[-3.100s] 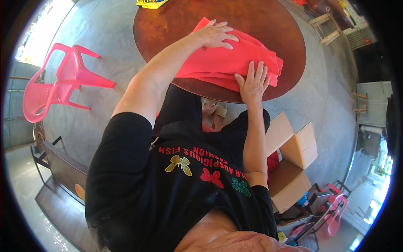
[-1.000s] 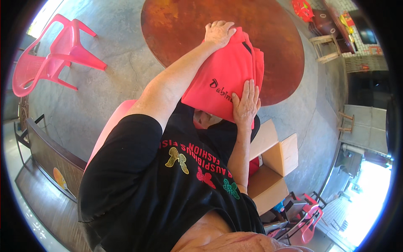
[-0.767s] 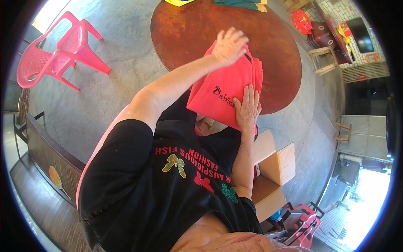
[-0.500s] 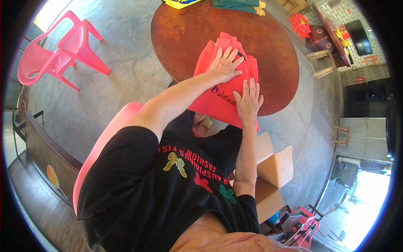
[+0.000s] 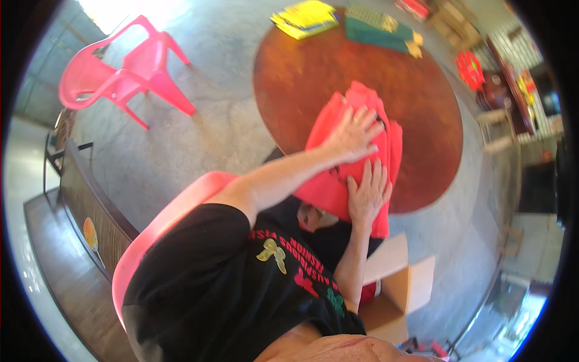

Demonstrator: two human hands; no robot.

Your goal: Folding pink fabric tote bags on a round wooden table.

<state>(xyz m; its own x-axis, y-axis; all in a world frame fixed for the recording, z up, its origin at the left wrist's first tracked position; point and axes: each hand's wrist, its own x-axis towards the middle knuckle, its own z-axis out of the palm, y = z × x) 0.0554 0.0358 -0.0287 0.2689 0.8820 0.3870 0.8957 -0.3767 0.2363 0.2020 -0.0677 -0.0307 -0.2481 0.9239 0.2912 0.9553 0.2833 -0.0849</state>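
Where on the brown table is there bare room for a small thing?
The table is bare left of the red cloth, between it and the green cloth, and right of it to the rim. Crowded: the far edge, with the yellow pile and green cloth, and the near edge, where left hand and right hand rest on the red cloth.

Two bare hands (image 5: 354,134) and one folded red cloth bundle (image 5: 322,190) show. One round brown table (image 5: 301,90), one open cardboard box (image 5: 396,292).
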